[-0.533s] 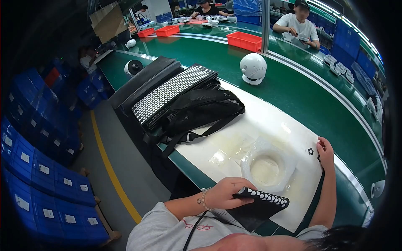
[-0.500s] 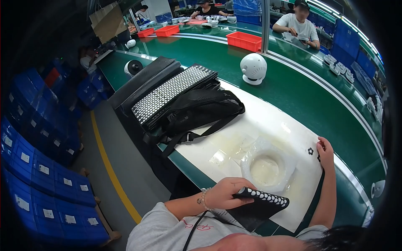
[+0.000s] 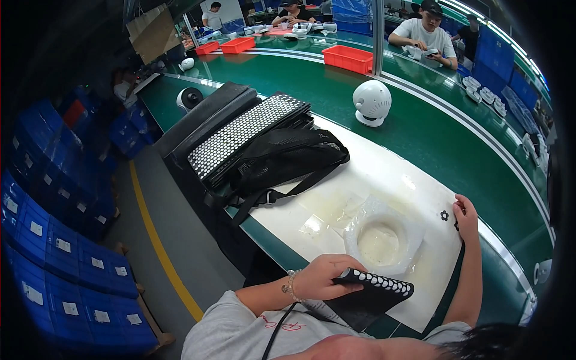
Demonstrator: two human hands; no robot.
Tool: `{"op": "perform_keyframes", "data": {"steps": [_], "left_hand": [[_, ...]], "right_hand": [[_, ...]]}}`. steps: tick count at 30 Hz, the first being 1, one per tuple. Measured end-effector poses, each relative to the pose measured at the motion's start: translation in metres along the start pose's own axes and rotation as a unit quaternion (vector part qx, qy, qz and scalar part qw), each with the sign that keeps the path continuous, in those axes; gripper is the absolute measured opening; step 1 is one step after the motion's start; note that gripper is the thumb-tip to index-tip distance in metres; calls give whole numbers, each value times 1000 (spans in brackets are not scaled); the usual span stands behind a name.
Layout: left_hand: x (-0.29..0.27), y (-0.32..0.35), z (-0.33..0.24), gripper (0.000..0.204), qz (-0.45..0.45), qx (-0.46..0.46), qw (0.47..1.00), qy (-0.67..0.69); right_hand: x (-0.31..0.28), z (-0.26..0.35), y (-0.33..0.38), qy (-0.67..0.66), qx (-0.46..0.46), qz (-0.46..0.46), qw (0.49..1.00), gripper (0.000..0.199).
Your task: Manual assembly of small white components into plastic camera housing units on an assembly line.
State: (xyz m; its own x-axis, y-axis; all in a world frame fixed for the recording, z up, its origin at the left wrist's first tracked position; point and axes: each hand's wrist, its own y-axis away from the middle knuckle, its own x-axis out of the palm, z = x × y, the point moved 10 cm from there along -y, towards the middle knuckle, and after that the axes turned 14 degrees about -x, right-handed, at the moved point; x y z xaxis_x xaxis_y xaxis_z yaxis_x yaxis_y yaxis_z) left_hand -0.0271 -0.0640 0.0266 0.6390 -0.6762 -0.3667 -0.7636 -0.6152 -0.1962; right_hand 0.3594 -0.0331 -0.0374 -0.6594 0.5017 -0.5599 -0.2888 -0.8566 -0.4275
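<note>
My left hand (image 3: pixel 330 277) is closed on a black sheet (image 3: pixel 366 305) with rows of white rounded pads along its bent upper edge. It holds the sheet tilted in front of my chest. My right hand (image 3: pixel 467 217) rests with slightly bent, parted fingers on the right edge of the white board (image 3: pixel 318 246). Beside its fingertips lies a black flower-shaped piece (image 3: pixel 444 215), and another one is partly hidden by the hand. Between my hands, a round hollow ring wrapped in clear plastic (image 3: pixel 414 237) sits on the board.
A black mesh bag (image 3: pixel 288 153) and a stack of white-dotted black sheets (image 3: pixel 249 135) lie on the left. Beyond, a white rounded device (image 3: pixel 372 99) and a red bin (image 3: pixel 348 59) stand on the green belt (image 3: pixel 288 75). Blue crates (image 3: pixel 66 300) fill the left side. Co-workers sit opposite.
The white rounded device on the belt has moved slightly to the right and turned. A co-worker opposite has raised their head a little. My hands have stayed in place.
</note>
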Motion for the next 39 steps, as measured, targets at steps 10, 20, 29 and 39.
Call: {"op": "perform_keyframes", "data": {"steps": [10, 20, 29, 39], "left_hand": [[0, -1, -2, 24, 2, -6, 1000, 1], [1, -1, 2, 25, 14, -23, 1000, 4], [-1, -1, -3, 26, 7, -5, 1000, 3], [1, -1, 1, 25, 14, -23, 1000, 5]], "right_hand": [[0, 5, 0, 1, 7, 4, 1000, 27], [-1, 0, -1, 3, 1, 2, 1000, 27], [-2, 6, -1, 9, -6, 3, 1000, 26], [-2, 5, -1, 11, -3, 5, 1000, 26]]}}
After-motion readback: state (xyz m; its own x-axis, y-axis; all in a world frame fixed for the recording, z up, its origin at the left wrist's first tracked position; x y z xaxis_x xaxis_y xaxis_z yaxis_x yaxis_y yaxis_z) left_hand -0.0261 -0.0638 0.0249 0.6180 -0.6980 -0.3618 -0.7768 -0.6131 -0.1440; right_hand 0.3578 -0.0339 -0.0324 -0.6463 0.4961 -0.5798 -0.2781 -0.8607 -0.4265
